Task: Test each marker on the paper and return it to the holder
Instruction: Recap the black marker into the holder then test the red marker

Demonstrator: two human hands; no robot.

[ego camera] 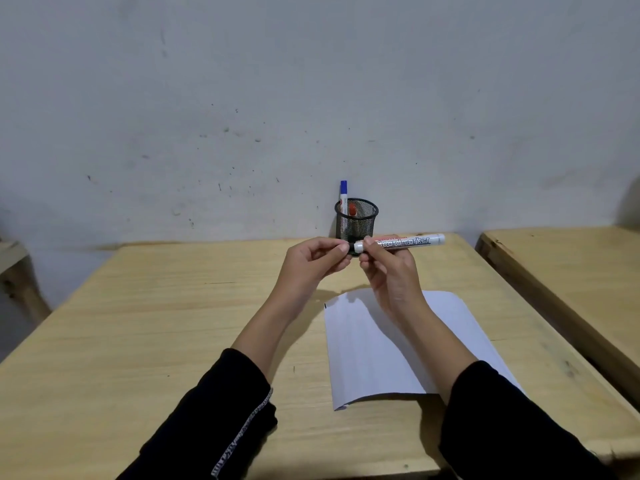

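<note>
Two hands hold one whiteboard marker (403, 242) mid-air above the counter (173, 323). Its black cap end is mostly hidden by the left hand (311, 261), pinched on it; right hand (388, 268) grips the barrel. Long axis near horizontal, cap end left. Black mesh holder (356, 220) behind has a blue marker (343, 194) upright and a red marker (352, 209), partly hidden. White paper (398, 348) lies below.
</note>
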